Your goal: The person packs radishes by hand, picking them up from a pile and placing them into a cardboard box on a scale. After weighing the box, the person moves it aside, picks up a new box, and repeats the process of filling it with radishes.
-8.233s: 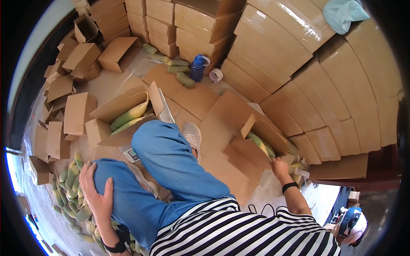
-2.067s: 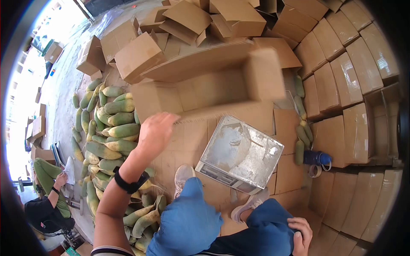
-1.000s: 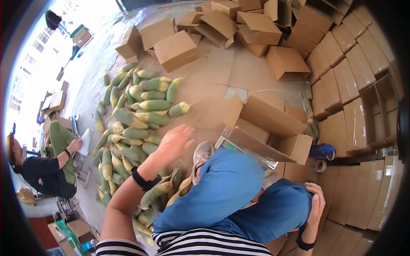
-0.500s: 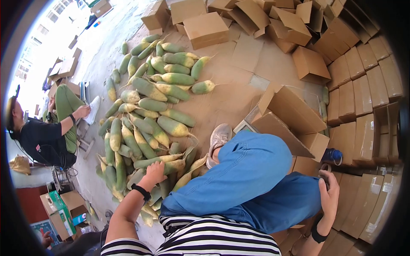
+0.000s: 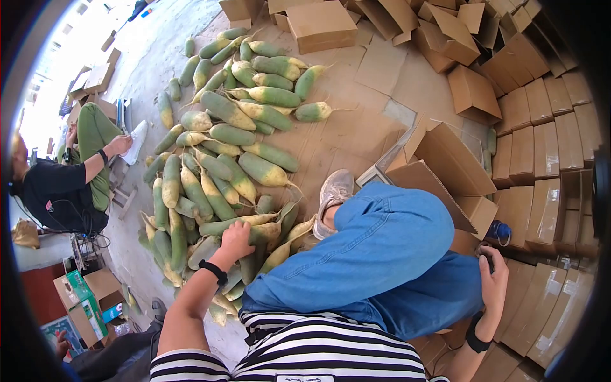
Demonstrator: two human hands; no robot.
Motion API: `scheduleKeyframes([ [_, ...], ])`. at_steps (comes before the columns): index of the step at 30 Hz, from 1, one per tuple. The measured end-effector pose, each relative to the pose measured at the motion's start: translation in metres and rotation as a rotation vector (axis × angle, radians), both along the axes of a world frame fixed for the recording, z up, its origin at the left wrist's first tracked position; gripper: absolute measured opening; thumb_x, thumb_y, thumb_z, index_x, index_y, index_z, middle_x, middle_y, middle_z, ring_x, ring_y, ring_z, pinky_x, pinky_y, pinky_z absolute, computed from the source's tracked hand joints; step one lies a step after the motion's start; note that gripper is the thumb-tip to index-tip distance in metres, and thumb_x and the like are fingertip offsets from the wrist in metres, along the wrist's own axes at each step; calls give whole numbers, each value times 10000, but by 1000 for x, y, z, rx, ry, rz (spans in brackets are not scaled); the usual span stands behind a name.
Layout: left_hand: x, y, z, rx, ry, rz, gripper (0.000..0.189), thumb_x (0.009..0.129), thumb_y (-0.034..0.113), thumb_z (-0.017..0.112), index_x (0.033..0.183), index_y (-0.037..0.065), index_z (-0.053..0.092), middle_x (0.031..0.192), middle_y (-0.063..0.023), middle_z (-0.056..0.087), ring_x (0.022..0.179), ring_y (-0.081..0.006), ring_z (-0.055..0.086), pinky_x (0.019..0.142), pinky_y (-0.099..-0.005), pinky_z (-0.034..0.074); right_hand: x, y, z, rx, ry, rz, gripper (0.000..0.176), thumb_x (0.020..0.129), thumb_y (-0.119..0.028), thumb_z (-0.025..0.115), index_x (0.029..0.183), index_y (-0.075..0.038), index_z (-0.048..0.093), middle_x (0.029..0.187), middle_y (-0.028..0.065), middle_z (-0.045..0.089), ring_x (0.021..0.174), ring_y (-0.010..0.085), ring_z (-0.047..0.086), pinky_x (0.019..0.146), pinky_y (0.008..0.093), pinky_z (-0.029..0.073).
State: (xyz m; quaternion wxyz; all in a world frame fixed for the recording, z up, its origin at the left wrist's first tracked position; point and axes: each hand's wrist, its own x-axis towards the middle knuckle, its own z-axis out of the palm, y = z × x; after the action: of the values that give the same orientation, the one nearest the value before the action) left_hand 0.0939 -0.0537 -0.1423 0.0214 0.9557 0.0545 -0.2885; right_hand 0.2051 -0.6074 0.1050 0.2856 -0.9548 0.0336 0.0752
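A large heap of green and pale yellow radishes (image 5: 219, 134) lies on the floor, left of my bent legs. My left hand (image 5: 237, 240) rests on a radish near the lower edge of the heap, its fingers hidden against the pile. At the right, my right hand (image 5: 493, 274) lies beside my knee, its fingers curled near a small dark thing that is too unclear to name. An open cardboard box (image 5: 445, 169) stands tilted beyond my knee, on or beside a pale flat stand (image 5: 384, 159).
Sealed boxes (image 5: 546, 149) are stacked along the right, with a blue bottle (image 5: 501, 230) in front. Empty boxes (image 5: 321, 27) crowd the top. A person in black (image 5: 60, 188) sits at the left. Another person's dark-clad leg (image 5: 114, 360) shows at the lower left.
The view has shifted, so the heap and boxes appear slightly higher. My left hand stays at the same part of the heap, and my right hand stays by my knee.
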Motion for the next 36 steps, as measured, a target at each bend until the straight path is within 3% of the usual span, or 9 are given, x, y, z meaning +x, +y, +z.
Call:
scheduleKeyframes([
  [7, 43, 20, 20, -181, -47, 122, 655, 632, 374, 814, 1113, 48, 510, 1038, -196, 561, 979, -372, 592, 820, -450, 511, 7, 7, 0, -24, 9, 17, 204, 926, -90, 551, 1088, 27, 590, 995, 114, 650, 934, 184, 597, 868, 294, 455],
  [11, 83, 19, 41, -139, -186, 23, 602, 664, 300, 793, 1139, 46, 523, 1028, -190, 552, 1002, -373, 568, 837, -456, 482, 7, 7, 1, -14, 26, -1, 210, 929, -105, 568, 1095, 20, 600, 1014, 146, 644, 940, 238, 607, 875, 314, 459],
  [15, 96, 31, 29, -56, -393, -86, 470, 703, 225, 754, 1079, 46, 536, 1011, -178, 550, 980, -364, 563, 816, -459, 482, 5, 5, 0, -15, 23, -2, 209, 930, -99, 566, 1097, 22, 599, 1015, 145, 644, 937, 234, 607, 872, 313, 460],
  [18, 83, 47, 12, -10, -279, 74, 381, 715, 202, 740, 994, 46, 533, 1003, -151, 563, 992, -354, 562, 794, -456, 482, 3, 3, 0, -22, 6, 1, 211, 930, -98, 568, 1100, 23, 599, 1014, 144, 644, 935, 230, 606, 868, 311, 461],
  [24, 5, 52, -17, 144, 58, -45, 449, 673, 244, 773, 1038, 83, 566, 1032, -113, 600, 984, -306, 590, 781, -446, 489, 4, 5, 2, -7, 17, -22, 212, 927, -96, 570, 1096, 28, 600, 1010, 147, 643, 939, 229, 607, 870, 314, 461],
  [31, 31, 41, -15, 52, 69, 45, 483, 671, 229, 784, 1064, 72, 552, 1065, -114, 589, 1046, -298, 562, 825, -439, 471, 3, 4, -1, -32, 4, -8, 219, 919, -105, 574, 1089, 30, 601, 1014, 155, 643, 947, 243, 611, 876, 321, 461],
  [33, 56, 30, -10, 7, -241, 167, 507, 698, 195, 758, 1137, 62, 541, 1120, -133, 573, 1094, -325, 545, 881, -441, 460, 3, 5, 0, -30, 6, -18, 220, 917, -107, 575, 1088, 29, 601, 1016, 157, 643, 950, 245, 612, 877, 322, 462],
  [34, 67, 30, -12, 6, -241, 167, 507, 698, 195, 758, 1137, 62, 541, 1120, -133, 573, 1094, -325, 545, 881, -441, 460, 3, 5, 0, -40, 13, -24, 218, 918, -108, 575, 1087, 28, 601, 1019, 156, 644, 953, 246, 612, 878, 322, 461],
  [36, 82, 30, -23, 81, -557, 12, 595, 710, 160, 747, 1245, 58, 505, 1186, -136, 556, 1130, -319, 528, 901, -428, 449, 4, 5, 0, -55, 19, -28, 217, 918, -110, 574, 1085, 27, 601, 1021, 155, 644, 956, 247, 612, 879, 322, 461],
])
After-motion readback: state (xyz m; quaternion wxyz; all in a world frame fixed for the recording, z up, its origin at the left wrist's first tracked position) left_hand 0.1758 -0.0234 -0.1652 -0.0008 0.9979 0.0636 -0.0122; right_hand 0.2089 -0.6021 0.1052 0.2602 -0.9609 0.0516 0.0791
